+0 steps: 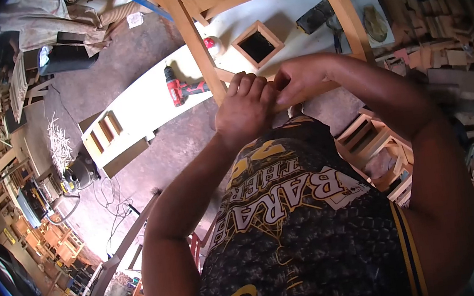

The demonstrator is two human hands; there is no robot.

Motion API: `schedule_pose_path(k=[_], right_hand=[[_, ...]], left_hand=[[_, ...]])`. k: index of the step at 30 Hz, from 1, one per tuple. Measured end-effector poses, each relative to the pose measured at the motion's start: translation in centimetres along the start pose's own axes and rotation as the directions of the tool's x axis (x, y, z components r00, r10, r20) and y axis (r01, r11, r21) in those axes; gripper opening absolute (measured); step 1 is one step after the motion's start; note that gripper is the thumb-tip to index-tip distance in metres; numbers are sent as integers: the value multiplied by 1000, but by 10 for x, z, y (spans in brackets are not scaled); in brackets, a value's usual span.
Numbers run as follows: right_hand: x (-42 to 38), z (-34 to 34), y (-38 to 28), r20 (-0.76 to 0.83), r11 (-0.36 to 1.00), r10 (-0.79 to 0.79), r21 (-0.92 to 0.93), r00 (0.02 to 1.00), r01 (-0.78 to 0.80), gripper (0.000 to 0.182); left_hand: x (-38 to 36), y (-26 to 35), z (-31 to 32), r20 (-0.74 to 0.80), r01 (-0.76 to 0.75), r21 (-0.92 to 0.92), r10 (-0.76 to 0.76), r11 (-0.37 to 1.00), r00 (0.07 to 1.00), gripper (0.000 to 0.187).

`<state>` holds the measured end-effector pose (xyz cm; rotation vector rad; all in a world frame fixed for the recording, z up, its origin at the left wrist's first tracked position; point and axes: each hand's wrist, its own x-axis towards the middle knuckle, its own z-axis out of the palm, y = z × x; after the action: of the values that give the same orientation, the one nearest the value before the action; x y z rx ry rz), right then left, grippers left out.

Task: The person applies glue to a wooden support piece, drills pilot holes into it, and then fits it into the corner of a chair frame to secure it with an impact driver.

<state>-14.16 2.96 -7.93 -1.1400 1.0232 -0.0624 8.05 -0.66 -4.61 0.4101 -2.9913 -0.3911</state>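
Note:
A wooden chair-like frame [196, 43] stands in front of me, its two legs joined by a crossbar [315, 89] close to my body. My left hand [246, 104] rests on this crossbar near the left leg, with its fingers curled over the wood. Just beside it, my right hand [299, 78] has thumb and fingers pinched together at the crossbar, touching or almost touching the left fingers. Whatever is between the right fingertips is hidden.
Behind the frame, a white-topped bench [155, 108] carries a red cordless drill [177, 87], a small square wooden frame [258, 43] and a dark block-shaped object [315, 17]. Wooden pieces [375, 143] lie at right. Cables [114, 201] cross the floor at left.

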Motion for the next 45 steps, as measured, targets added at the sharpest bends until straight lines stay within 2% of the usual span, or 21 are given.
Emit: schedule_pose_path(k=[6, 8, 10, 11, 12, 14, 15, 18, 19, 20, 22, 24, 26, 27, 29, 30, 32, 33, 39, 43, 45], right_hand=[[-23, -4, -24, -43, 998, -63, 13, 997, 63, 52], [-33, -15, -28, -252, 967, -31, -253, 967, -35, 47], [-56, -34, 1, -595, 965, -258, -128, 761, 228, 32], [-82, -51, 0, -666, 883, -400, -96, 629, 460, 30], [-114, -66, 4, -849, 863, -248, 25, 466, 505, 26], [-177, -133, 71, -881, 561, -360, 57, 305, 826, 21], [-175, -148, 82, -863, 559, -381, 71, 332, 826, 21], [-118, -159, 136, -798, 639, 334, 583, 501, 502, 27], [-85, -156, 161, -686, 586, 342, 690, 642, 426, 26], [-64, -154, 166, -594, 664, 141, 650, 792, 369, 26], [15, -144, 189, -371, 619, 61, 743, 927, 256, 19], [74, -129, 167, -370, 781, -38, 568, 928, 258, 18], [132, -124, 160, -333, 947, -313, -42, 889, 317, 15], [156, -124, 167, -309, 943, -326, -32, 894, 333, 15], [192, -117, 183, -98, 486, -703, -789, 705, 375, 18], [202, -114, 181, -87, 485, -711, -780, 698, 396, 18], [201, -105, 161, -146, 416, -438, -908, 887, 56, 22], [200, -101, 157, -206, 444, -428, -896, 880, 6, 21], [230, -104, 164, -169, 447, -292, -894, 941, -22, 22], [181, -113, 124, -256, 828, -200, -560, 946, 24, 29], [214, -106, 149, -160, 643, -403, -750, 901, 154, 26]], left_hand=[[3, 2, -2, -59, -4, -47, 2, 999, 998, 37], [3, 1, -1, -57, -3, -37, 1, 999, 998, 34], [4, 3, -2, -46, 28, -41, -30, 999, 998, 32], [1, 2, -3, 78, 37, -1, -37, 999, 996, 70], [2, 3, -4, 67, 60, 3, -60, 998, 996, 70], [5, 7, -4, -27, 74, -29, -74, 997, 997, 41], [4, 8, -5, -17, 94, -27, -94, 995, 995, 44], [7, 10, -6, -26, 121, -10, -121, 993, 992, 44], [5, 9, -2, -44, 117, 7, -116, 993, 992, 44], [7, 8, -3, -39, 162, 27, -161, 986, 986, 44], [5, 9, -5, -18, 106, 26, -105, 994, 994, 44], [8, 10, -4, -27, 145, 59, -143, 988, 989, 43], [10, 10, -3, -77, 128, 46, -124, 991, 989, 41], [10, 10, -2, -60, 153, 54, -149, 987, 987, 41], [7, 10, -2, -20, 138, 55, -137, 989, 990, 41], [6, 8, -2, -2, 123, 57, -123, 991, 992, 41], [7, 7, -7, 23, 124, 70, -125, 990, 992, 41], [8, 7, -7, 25, 111, 79, -113, 991, 993, 41], [6, 8, -5, 42, 122, 67, -125, 990, 991, 38], [8, 8, -3, 41, 116, 12, -116, 993, 992, 41], [10, 6, -2, 9, 89, 25, -90, 996, 996, 40]])
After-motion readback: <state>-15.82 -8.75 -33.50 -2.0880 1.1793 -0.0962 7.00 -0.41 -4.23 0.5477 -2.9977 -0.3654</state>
